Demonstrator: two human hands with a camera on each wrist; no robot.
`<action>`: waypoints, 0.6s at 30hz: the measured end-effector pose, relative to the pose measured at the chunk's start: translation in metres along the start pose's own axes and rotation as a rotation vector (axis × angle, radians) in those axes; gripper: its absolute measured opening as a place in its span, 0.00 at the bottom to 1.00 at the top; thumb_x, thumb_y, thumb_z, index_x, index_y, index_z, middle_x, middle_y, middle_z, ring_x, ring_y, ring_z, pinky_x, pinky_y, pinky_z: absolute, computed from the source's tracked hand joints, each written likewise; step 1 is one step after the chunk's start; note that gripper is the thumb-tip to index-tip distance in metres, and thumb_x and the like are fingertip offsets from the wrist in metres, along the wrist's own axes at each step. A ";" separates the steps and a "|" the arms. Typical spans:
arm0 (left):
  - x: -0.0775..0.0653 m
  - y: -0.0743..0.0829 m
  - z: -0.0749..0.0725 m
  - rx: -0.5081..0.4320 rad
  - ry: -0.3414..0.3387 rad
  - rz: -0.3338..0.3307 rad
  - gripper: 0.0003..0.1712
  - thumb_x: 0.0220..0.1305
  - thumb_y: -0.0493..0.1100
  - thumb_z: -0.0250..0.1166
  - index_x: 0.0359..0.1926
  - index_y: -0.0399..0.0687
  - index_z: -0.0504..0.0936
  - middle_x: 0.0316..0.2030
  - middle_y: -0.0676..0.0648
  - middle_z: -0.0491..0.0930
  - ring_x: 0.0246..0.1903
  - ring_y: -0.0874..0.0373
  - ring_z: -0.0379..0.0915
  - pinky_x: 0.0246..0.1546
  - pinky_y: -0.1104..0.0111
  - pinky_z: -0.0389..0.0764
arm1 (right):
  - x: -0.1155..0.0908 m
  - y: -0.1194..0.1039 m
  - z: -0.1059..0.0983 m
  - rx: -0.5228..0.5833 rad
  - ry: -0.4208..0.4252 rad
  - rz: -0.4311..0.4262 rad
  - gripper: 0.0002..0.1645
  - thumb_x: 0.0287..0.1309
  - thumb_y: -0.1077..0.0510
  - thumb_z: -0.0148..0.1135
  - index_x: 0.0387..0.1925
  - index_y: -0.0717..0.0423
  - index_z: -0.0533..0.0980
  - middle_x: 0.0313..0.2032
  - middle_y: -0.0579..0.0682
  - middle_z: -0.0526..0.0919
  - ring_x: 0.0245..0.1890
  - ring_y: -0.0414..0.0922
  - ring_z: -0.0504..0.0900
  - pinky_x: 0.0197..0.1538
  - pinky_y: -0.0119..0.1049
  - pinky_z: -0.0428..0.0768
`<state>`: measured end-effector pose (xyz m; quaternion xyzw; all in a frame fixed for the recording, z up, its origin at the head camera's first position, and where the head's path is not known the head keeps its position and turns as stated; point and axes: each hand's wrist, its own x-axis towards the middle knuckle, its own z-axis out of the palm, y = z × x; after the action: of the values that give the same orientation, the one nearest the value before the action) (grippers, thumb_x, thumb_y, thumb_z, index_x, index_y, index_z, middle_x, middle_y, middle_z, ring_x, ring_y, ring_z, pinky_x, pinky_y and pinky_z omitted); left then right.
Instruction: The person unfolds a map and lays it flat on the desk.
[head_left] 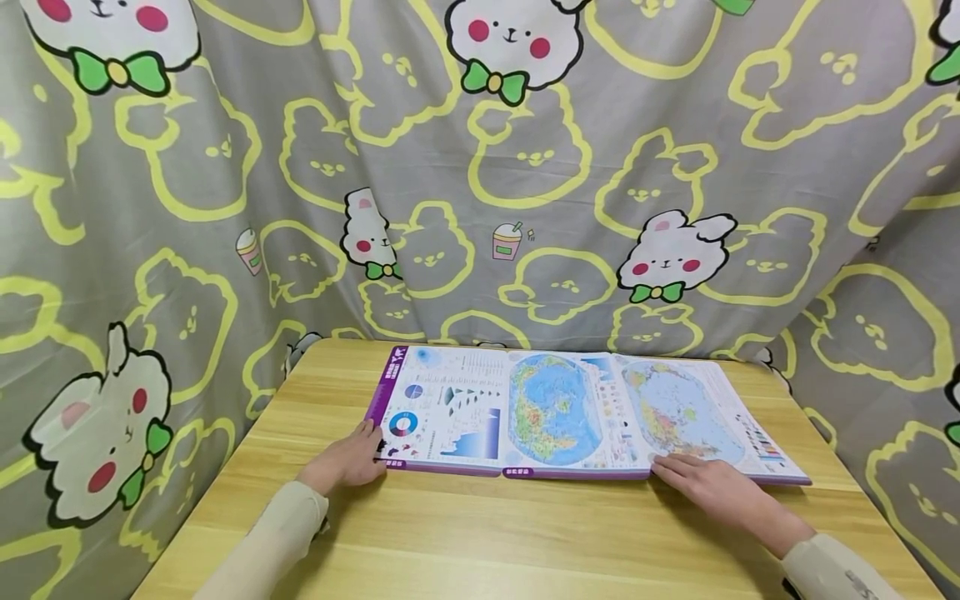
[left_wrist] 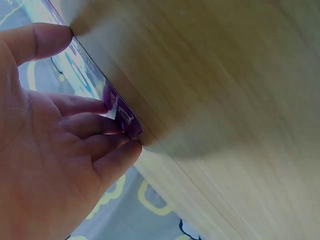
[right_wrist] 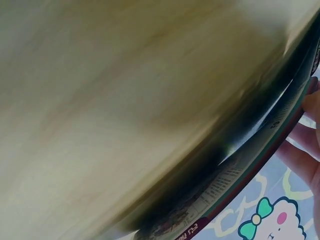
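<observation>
A fold-out map book point(head_left: 472, 408) lies spread on the table, its printed panels facing up. Two panels carry world maps; the leftmost has charts and a purple border. At the near left corner is my left hand point(head_left: 348, 462), its fairly straight fingers touching the edge. In the left wrist view, the thumb point(left_wrist: 52, 40) and fingertips meet the book's edge around a purple corner tab point(left_wrist: 125, 117). My right hand point(head_left: 712, 492) rests on the near edge of the right map panel. The right wrist view shows its fingers point(right_wrist: 300, 160) against the book, partly cut off by the frame.
The wooden table point(head_left: 525, 542) extends in front of the book and to both sides. A grey curtain point(head_left: 450, 167) with yellow outlines and white rabbits hangs behind and around the table. The book's near edge point(right_wrist: 235, 172) looks curved in the right wrist view.
</observation>
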<state>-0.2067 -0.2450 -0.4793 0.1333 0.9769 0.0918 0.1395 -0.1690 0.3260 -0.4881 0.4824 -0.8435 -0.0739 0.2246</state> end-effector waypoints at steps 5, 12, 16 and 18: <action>-0.001 0.001 -0.002 -0.002 -0.005 -0.006 0.42 0.61 0.47 0.58 0.66 0.22 0.55 0.67 0.24 0.47 0.68 0.33 0.44 0.66 0.47 0.53 | 0.003 0.000 0.001 0.029 -0.018 -0.019 0.45 0.71 0.56 0.08 0.48 0.60 0.79 0.47 0.55 0.81 0.41 0.51 0.82 0.29 0.39 0.82; -0.002 0.001 -0.001 -0.010 -0.019 -0.012 0.43 0.65 0.52 0.56 0.66 0.22 0.55 0.68 0.24 0.46 0.68 0.33 0.43 0.66 0.47 0.53 | 0.003 -0.001 0.001 0.069 -0.097 0.010 0.28 0.74 0.57 0.29 0.49 0.59 0.79 0.47 0.55 0.81 0.42 0.53 0.81 0.36 0.44 0.82; -0.001 0.001 -0.002 -0.009 -0.026 -0.014 0.44 0.66 0.54 0.56 0.66 0.22 0.54 0.68 0.24 0.46 0.68 0.33 0.43 0.66 0.47 0.53 | 0.004 -0.001 0.005 0.076 -0.107 0.009 0.35 0.74 0.55 0.21 0.48 0.59 0.80 0.46 0.55 0.82 0.41 0.53 0.82 0.37 0.45 0.82; -0.001 0.000 -0.002 -0.008 -0.029 -0.017 0.44 0.66 0.54 0.56 0.66 0.22 0.54 0.68 0.24 0.46 0.68 0.33 0.42 0.66 0.47 0.53 | 0.005 -0.002 0.006 0.074 -0.101 0.007 0.43 0.73 0.53 0.12 0.48 0.59 0.80 0.46 0.55 0.82 0.41 0.52 0.82 0.37 0.45 0.82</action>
<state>-0.2066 -0.2451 -0.4773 0.1255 0.9756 0.0923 0.1549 -0.1725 0.3205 -0.4925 0.4828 -0.8576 -0.0662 0.1643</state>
